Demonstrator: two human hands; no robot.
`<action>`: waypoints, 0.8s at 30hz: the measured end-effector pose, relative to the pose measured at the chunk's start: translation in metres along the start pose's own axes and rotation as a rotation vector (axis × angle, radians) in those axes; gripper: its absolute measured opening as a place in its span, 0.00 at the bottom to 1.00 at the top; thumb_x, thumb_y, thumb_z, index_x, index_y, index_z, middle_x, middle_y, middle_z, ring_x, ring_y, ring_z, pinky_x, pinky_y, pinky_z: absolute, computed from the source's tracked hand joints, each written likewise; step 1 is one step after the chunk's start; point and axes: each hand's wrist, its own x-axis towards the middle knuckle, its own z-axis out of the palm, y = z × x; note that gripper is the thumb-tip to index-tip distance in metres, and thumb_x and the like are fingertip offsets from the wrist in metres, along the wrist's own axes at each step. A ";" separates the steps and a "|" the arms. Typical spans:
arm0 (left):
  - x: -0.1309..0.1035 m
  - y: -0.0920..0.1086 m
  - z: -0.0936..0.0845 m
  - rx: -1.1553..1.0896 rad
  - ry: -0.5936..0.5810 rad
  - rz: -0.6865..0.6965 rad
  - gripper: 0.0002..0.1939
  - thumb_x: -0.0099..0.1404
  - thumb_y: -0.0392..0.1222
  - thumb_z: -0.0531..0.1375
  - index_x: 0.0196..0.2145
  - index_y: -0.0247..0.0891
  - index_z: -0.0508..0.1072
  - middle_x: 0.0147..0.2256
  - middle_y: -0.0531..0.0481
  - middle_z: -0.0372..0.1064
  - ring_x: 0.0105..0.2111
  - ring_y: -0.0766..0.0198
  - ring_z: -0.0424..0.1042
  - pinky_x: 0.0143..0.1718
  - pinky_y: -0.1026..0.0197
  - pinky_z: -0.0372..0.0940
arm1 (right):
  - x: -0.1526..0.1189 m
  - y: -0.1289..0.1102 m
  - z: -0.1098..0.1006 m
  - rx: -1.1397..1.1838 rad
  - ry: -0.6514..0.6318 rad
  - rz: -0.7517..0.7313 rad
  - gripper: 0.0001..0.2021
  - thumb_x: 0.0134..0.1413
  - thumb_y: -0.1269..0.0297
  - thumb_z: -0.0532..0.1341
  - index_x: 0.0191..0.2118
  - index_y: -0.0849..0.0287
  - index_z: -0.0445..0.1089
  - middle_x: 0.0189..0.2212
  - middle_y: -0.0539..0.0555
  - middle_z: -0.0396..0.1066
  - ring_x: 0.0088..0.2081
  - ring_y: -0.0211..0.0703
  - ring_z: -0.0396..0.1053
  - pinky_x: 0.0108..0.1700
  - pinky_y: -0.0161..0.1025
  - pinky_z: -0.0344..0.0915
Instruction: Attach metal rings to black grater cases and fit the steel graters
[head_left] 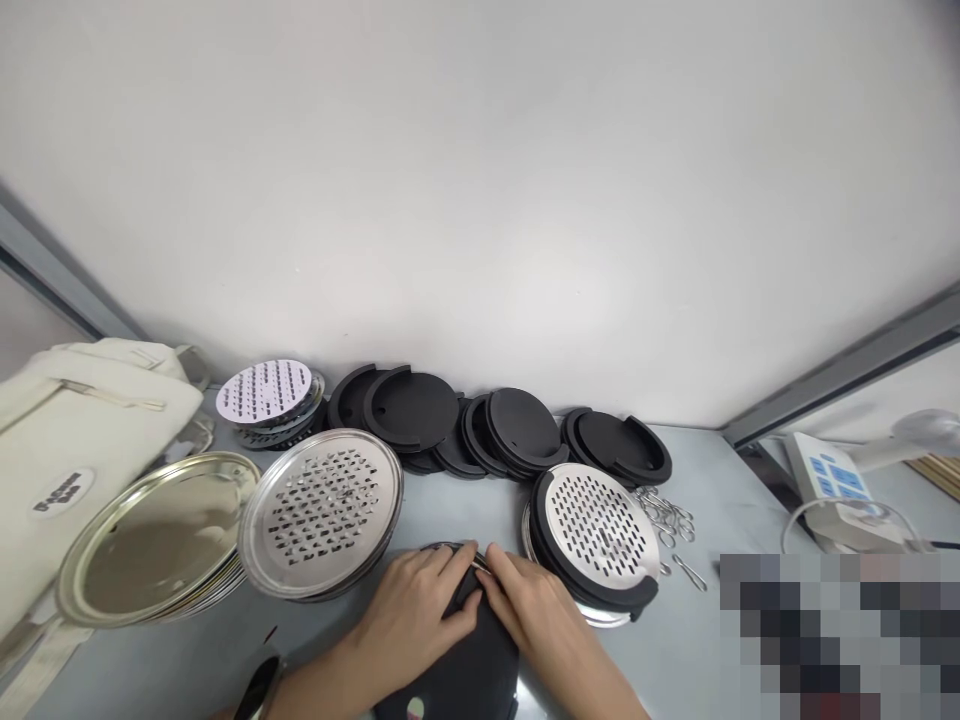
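Note:
A black plate-like piece (pixel 465 665) lies in front of me at the bottom middle, partly covered by my hands. My left hand (pixel 416 610) grips its upper edge, thumb and fingers bent together. From the other side my right hand (pixel 536 610) presses its fingertips on the same edge. Something small and shiny shows between the fingertips; I cannot make out what it is. Left of my hands is a stack topped by a round metal grater plate (pixel 326 510). Close to my right hand stands another stack, topped by a perforated metal disc (pixel 596 520) in a black holder.
Black round holders (pixel 420 410) stand in piles along the wall. Metal clips (pixel 671 515) lie loose at right. Gold-coloured round trays (pixel 157 540) are stacked at left beside a cream bag (pixel 82 440). A white device with blue buttons (pixel 832 480) is far right.

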 end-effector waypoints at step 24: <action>0.001 -0.004 -0.006 -0.155 -0.029 -0.030 0.19 0.57 0.38 0.65 0.46 0.42 0.68 0.22 0.61 0.67 0.22 0.66 0.69 0.26 0.64 0.59 | 0.002 -0.005 -0.005 -0.051 -0.137 0.074 0.11 0.62 0.74 0.47 0.41 0.59 0.65 0.27 0.53 0.72 0.28 0.43 0.71 0.29 0.35 0.53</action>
